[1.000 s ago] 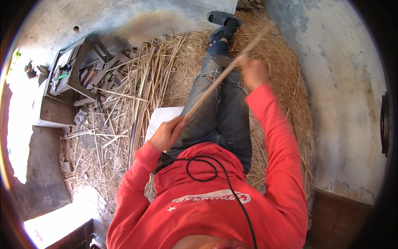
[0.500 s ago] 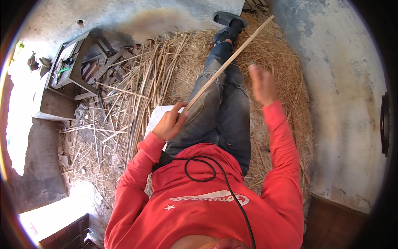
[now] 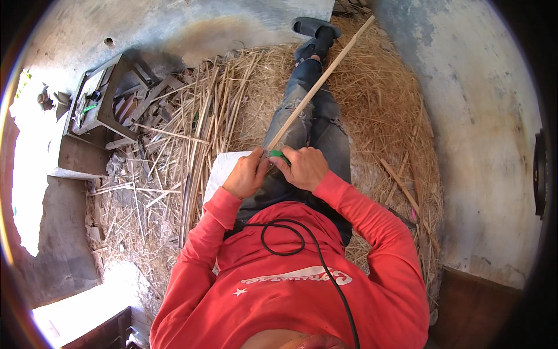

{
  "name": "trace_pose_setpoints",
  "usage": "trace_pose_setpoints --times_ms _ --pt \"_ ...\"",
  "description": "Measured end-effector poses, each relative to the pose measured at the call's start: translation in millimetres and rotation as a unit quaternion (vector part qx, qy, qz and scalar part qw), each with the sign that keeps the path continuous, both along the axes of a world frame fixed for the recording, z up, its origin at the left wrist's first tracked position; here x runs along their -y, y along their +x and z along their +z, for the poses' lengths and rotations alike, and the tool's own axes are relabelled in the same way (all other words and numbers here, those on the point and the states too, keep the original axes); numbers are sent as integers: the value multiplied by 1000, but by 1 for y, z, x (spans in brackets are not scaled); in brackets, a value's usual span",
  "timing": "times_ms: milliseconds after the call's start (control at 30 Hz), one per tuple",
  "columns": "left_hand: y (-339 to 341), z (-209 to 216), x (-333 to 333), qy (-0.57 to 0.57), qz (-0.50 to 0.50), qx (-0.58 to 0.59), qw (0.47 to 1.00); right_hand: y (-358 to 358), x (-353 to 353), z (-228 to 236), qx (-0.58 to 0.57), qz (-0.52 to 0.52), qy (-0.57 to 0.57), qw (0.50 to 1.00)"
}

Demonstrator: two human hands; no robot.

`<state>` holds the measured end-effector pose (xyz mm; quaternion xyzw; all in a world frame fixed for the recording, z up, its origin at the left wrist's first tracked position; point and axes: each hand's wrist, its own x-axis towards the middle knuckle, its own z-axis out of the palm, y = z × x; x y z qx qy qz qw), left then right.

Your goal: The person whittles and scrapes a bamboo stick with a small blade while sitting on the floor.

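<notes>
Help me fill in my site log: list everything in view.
Long straight wooden stick: one, pale tan, upper middle
Small solid item: one, green, stick's near end
Flat sheet: one, white, left of centre
Loose slender wooden strips: many, tan, left floor
Dry stringy shavings: countless, golden, right floor
Boxy wooden frame: one, brownish, upper left
Thin cable: one, black, lower middle
Weathered plaster walls: several, grey, around
Flat sandal: one clear, dark, top
Cloth sweatshirt: one, red, lower middle
Worn denim trousers: one, bluish, middle
Left hand: one, bare, gripping stick
Right hand: one, bare, gripping item
</notes>
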<state>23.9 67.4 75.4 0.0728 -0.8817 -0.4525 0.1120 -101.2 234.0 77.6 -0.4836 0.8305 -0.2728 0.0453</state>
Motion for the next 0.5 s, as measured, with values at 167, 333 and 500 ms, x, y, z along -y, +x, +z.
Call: trace_pose_setpoints --times_ms 167,333,500 --pt "16 9 17 -19 -3 28 999 -16 16 -9 -86 -32 17 996" --pt "105 5 19 78 -91 91 989 -257 -132 0 36 -448 -78 890" --pt "78 16 26 93 0 167 981 -255 -154 37 -45 -363 -83 927"
